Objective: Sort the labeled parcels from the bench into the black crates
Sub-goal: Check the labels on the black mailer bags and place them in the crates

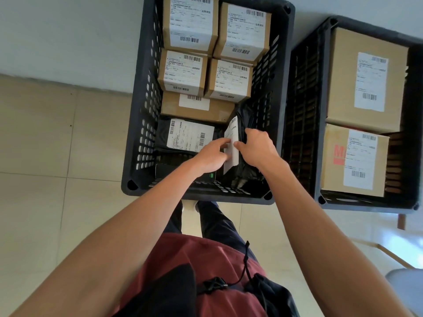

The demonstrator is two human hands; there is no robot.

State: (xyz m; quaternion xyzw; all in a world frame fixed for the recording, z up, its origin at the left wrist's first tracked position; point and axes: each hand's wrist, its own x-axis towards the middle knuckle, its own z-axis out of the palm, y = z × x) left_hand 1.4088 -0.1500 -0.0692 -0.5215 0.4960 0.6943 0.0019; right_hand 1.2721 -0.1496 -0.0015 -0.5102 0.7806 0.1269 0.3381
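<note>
Label print too small to read, top box (190, 21) cut off at twelve o'clock, small dark device (183, 172) half hidden under left forearm.

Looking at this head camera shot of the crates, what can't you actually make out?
- Label text: too small and blurred to read.
- Right crate: far side cut by the frame edge.
- Black bag parcel: partly hidden by both hands, left hand, right hand.
- Bench: out of view.
</note>
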